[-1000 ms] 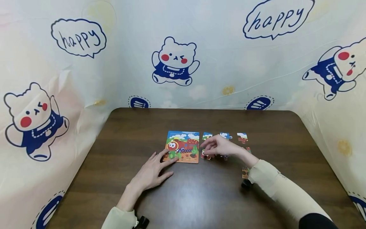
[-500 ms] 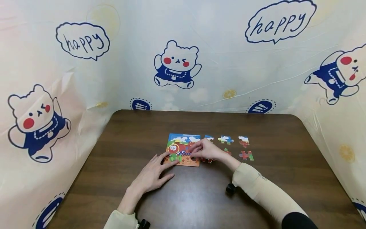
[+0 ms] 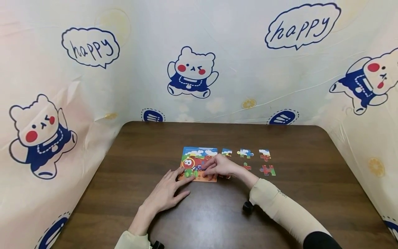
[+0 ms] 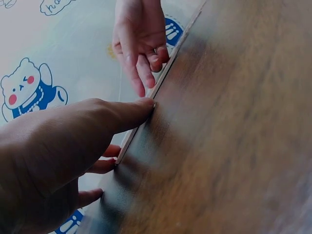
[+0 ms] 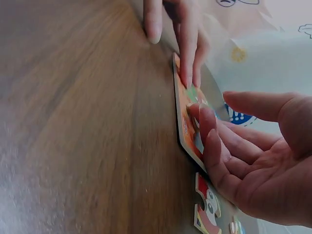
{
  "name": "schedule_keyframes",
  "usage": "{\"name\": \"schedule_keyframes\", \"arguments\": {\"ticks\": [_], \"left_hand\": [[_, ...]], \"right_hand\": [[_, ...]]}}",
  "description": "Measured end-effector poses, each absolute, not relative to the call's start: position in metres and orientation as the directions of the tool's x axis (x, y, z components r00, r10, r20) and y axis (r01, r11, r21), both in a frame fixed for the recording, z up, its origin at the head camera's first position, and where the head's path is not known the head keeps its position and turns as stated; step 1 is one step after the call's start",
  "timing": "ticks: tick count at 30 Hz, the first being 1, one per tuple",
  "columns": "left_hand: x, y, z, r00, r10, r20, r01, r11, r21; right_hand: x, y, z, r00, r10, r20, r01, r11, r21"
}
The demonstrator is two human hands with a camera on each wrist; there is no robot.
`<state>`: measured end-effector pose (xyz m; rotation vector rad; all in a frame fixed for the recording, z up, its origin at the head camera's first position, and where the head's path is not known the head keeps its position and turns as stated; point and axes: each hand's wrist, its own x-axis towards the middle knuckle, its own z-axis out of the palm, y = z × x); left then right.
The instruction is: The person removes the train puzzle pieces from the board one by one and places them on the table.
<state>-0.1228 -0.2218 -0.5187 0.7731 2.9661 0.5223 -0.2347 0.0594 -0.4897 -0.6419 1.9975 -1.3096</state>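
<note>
A picture puzzle board (image 3: 199, 150) with a cartoon red train lies mid-table. My left hand (image 3: 164, 190) rests its fingertips on the board's lower left part, with the thumb on the table. My right hand (image 3: 222, 165) is over the board's right part, its fingertips touching the surface. In the right wrist view, the right fingers bend down onto the board (image 5: 180, 112) while the thumb stands apart. I see no piece between them. Close by lies a puzzle piece (image 5: 208, 207) with a printed eye. Part of the board's picture is hidden under the right hand.
Loose puzzle pieces lie right of the board, among them a sky piece (image 3: 245, 153), a cloud-and-red piece (image 3: 265, 154) and a red-green piece (image 3: 268, 169). The right forearm crosses the brown table (image 3: 205, 221). A printed curtain (image 3: 236, 79) surrounds the far sides.
My right hand has moved left from the loose pieces onto the board, then slightly further left. The left hand has stayed in place on the board.
</note>
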Motion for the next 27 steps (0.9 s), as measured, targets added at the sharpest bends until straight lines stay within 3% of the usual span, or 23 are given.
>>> {"name": "schedule_keyframes", "arguments": {"ticks": [7, 15, 27], "left_hand": [[-0.123, -0.221, -0.520, -0.879, 0.474, 0.048, 0.461, 0.821, 0.337], [-0.125, -0.231, -0.520, -0.900, 0.430, 0.065, 0.413, 0.796, 0.443], [-0.125, -0.234, -0.521, -0.896, 0.440, 0.058, 0.418, 0.792, 0.446]], "right_hand": [[-0.233, 0.058, -0.488, -0.621, -0.690, -0.371, 0.146, 0.363, -0.920], [-0.233, 0.057, -0.489, -0.548, -0.745, -0.380, 0.146, 0.362, -0.920], [-0.240, 0.059, -0.479, -0.698, -0.646, -0.308, -0.032, 0.458, -0.888]]}}
